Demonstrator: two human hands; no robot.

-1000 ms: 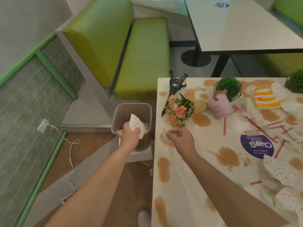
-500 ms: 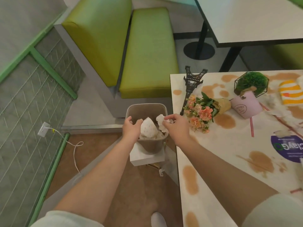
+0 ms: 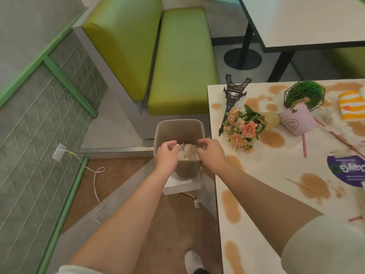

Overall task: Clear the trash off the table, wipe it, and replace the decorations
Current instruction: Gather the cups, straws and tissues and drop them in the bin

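Green booth bench [image 3: 177,62] upper left, seat and backrest padded; white desk [image 3: 262,196] at right, brown spill patches all over it; second pale desk [image 3: 308,18] top right on a black pedestal; taupe trash bin [image 3: 178,135] on the floor just beside the near desk's left edge, standing on a white block [image 3: 182,187]; crumpled dotted paper trash [image 3: 187,154] sits in the bin with a red-striped straw end poking up; left hand [image 3: 166,157] over the bin's near rim, fingers loosely curled, holding nothing; right hand [image 3: 212,153] over the bin's right side, fingers relaxed and spread, also empty; on the desk: flower bouquet [image 3: 244,128] lying on its side, black Eiffel tower model [image 3: 232,99] lying down beside it, pink pot [image 3: 297,120] tipped over, green plant in wire frame [image 3: 304,94] behind it, yellow-striped wrapper [image 3: 352,104] far right, purple round sticker [image 3: 347,169], red straws [image 3: 304,145] scattered; white wall socket [image 3: 58,153] with cable at left.
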